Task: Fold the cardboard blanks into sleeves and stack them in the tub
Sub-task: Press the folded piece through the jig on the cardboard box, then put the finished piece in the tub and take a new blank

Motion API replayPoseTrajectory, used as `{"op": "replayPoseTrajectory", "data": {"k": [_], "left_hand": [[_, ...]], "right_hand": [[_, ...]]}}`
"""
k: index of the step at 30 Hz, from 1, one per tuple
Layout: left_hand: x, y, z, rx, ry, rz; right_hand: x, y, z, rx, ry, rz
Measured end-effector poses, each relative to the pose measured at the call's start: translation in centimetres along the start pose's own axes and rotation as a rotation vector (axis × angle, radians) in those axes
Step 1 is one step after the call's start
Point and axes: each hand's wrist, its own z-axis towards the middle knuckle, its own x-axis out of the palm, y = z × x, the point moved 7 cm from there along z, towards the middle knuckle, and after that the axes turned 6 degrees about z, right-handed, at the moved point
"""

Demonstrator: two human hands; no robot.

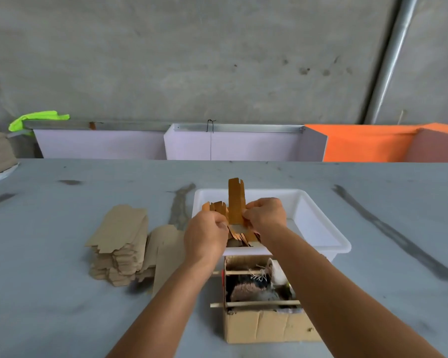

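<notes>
Grey table, concrete wall, both hands' grip pinching upright sleeve over tub

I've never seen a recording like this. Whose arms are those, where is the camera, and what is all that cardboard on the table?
There is no machine here: these are a person's two bare arms, filmed by a single wide-angle camera worn on the head, looking forward and down. The left hand and the right hand together pinch an upright orange-brown cardboard piece, partly folded, above the near left corner of a white plastic tub. More folded sleeves lean in that corner. To the left, on the grey table, lies a pile of flat cardboard blanks waiting to be folded. Nearest the person stands an open cardboard box holding what look like cloth scraps. Each hand's grip is on the same piece.
</notes>
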Motion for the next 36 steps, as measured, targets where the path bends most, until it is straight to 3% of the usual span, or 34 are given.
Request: {"op": "replayPoseTrajectory", "data": {"k": [7, 12, 17, 21, 25, 31, 36], "left_hand": [[0.8, 0.2, -0.2, 0.105, 0.004, 0.13], [0.7, 0.1, -0.5, 0.142, 0.021, 0.159], [-1.2, 1.0, -1.3, 0.106, -0.071, 0.156], [-3.3, 2.9, -2.0, -0.004, -0.17, 0.088], [-5.3, 5.8, -3.2, -0.195, -0.239, -0.025], [-7.6, 8.7, -5.7, -0.288, -0.342, -0.023], [-8.2, 10.1, -7.7, -0.332, -0.376, -0.058]], "right_hand": [[-0.3, -2.5, 4.7, 0.024, -0.06, -0.212], [1.4, -3.3, 5.3, 0.027, 0.051, -0.409], [3.5, -0.2, 1.9, -0.28, 0.085, -0.751], [6.6, 2.4, -4.1, -0.619, 0.232, -0.608], [8.9, 2.7, -8.8, -0.782, 0.397, -0.595], [12.6, 1.8, -14.0, -1.107, 0.554, -1.051], [14.7, -1.4, -15.3, -1.043, 0.541, -1.287]]}}
